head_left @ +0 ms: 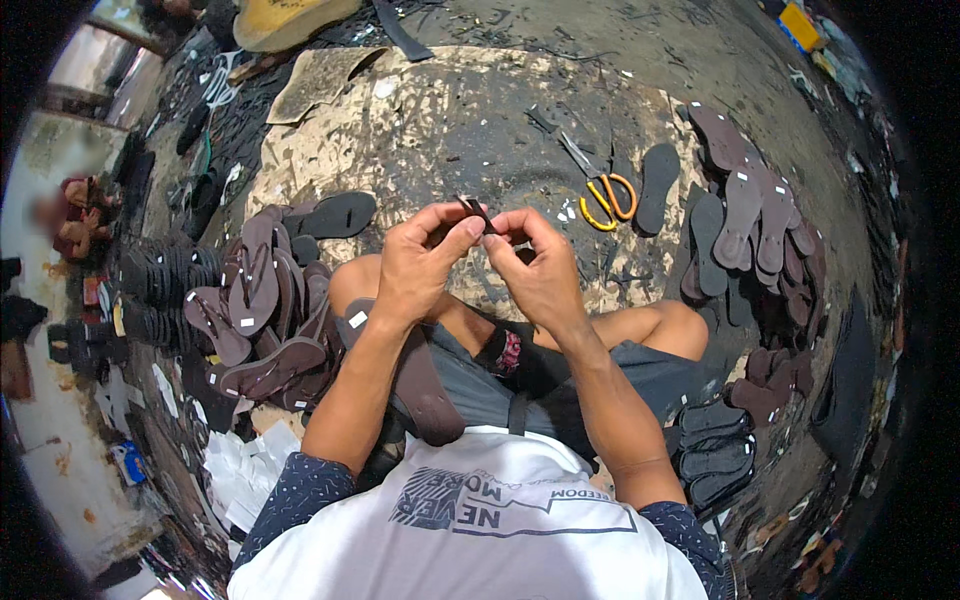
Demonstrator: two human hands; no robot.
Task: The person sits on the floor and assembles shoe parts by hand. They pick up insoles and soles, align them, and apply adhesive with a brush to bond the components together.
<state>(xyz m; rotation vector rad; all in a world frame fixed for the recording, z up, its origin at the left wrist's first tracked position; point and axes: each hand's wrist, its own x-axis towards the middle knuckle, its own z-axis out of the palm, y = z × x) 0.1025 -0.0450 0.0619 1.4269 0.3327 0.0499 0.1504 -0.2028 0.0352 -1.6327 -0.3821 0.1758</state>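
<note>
from my end i see both hands raised over the lap, fingertips almost meeting. the left hand point(432, 250) pinches a small dark strip point(480, 214) between thumb and fingers, and the right hand point(530, 260) pinches it too, from the other side. the strip looks like a bit of strap, though it is too small from here to be sure.

below the left forearm, a brown sole point(424, 390) lies across the lap. on the stained board point(330, 150) ahead, i have scissors point(590, 172) to the right, handles toward the person, with a black sole point(657, 190) just beside them. a heap of brown slippers point(260, 290) sits by the left knee; more soles point(745, 215) overlap out to the right. white paper point(250, 470) lies near the left elbow.
</note>
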